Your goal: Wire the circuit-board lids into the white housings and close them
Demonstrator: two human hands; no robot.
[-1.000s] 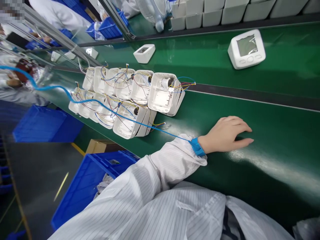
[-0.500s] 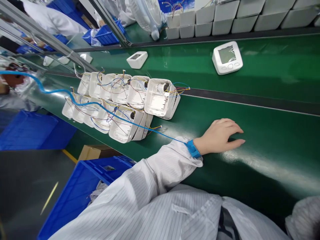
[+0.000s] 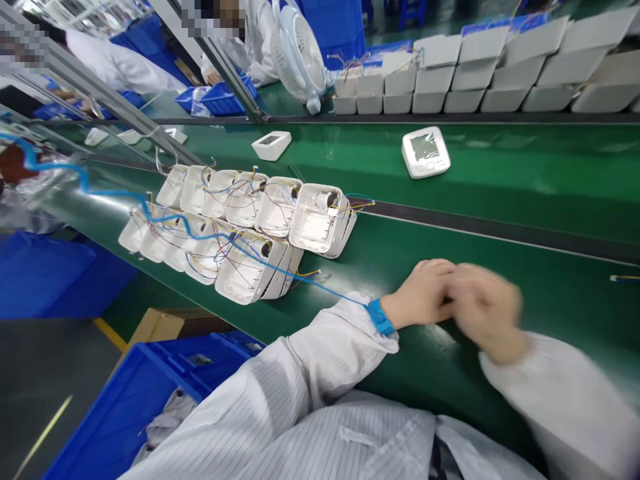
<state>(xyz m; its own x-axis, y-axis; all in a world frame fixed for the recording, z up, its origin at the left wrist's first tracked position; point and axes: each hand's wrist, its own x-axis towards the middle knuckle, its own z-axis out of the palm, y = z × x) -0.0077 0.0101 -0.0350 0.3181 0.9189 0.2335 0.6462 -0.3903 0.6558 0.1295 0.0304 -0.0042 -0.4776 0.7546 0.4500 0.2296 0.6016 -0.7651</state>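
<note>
A pale fan [image 3: 303, 50] is stood beyond the bench [image 3: 570, 293], near a slanting metal post [image 3: 225, 63]; a blue crate [image 3: 335, 30] is partly hidden behind it. A blue basket [image 3: 227, 101] is placed just beside the post. Below the bench's near edge, a cardboard box [image 3: 155, 325] is partly covered by a blue bin [image 3: 107, 413], in which pale items [image 3: 170, 417] are held. Farther left, a co-worker's white sleeve [image 3: 113, 60] is seen.

I count one left hand [image 3: 423, 293], one right hand [image 3: 485, 307], one blue wrist strap [image 3: 380, 317], eleven topmost open white housings [image 3: 311, 220], six far and five near, two clearly visible screened monitors [image 3: 427, 152], one fan [image 3: 300, 50], one cardboard box [image 3: 156, 325].
</note>
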